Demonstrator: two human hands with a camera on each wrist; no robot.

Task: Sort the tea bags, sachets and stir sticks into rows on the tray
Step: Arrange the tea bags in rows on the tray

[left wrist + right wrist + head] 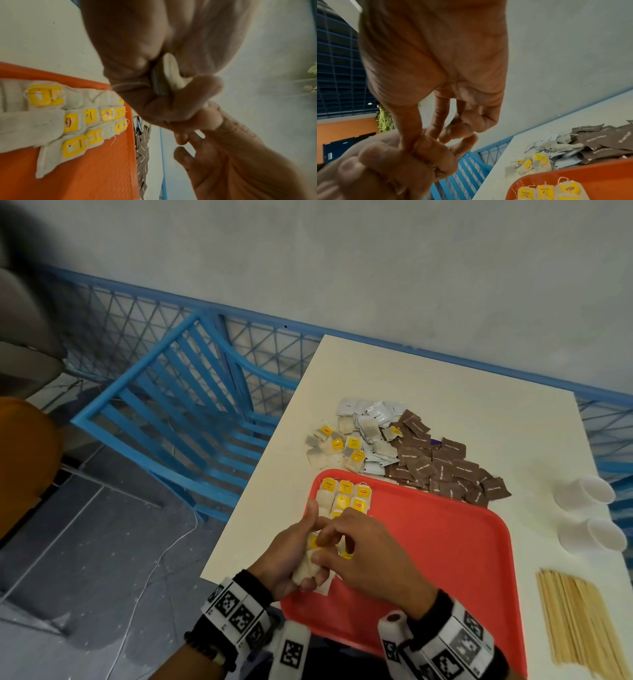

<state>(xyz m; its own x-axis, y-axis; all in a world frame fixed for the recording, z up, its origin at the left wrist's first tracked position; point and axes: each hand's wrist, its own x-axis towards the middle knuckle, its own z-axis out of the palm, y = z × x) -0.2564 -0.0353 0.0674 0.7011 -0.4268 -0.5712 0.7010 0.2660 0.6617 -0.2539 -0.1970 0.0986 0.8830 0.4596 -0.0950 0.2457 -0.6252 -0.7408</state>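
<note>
1. Head view: the left hand (pixel 291 556) grips a small bundle of tea bags (pixel 306 571), fingers curled round it, over the 8 o'clock edge of the red tray (pixel 445 559).
2. The right hand (pixel 370 556) reaches into that bundle with thumb and forefinger closed together at its top, apparently pinching a single bag or its tag. What exactly it holds is hidden by the fingers.
3. Done so far, as I judge it: rows of yellow-tagged tea bags (pixel 346 494) lie side by side in the tray's 10 o'clock corner.
4. Left to do: loose tea bags (pixel 337 445) sit on the counter (pixel 479 412) at the tray's 11 o'clock. White sachets (pixel 371 414) and brown sugar sachets (pixel 442 467) are heaped at 12 o'clock, and wooden stir sticks (pixel 579 621) lie at 3 o'clock. None of these is on the tray, so the task looks less than half done.
5. Hard to make out: the near end of the laid rows is covered by both hands, the bag count in the bundle cannot be told, and the stir sticks run out of frame.
</note>
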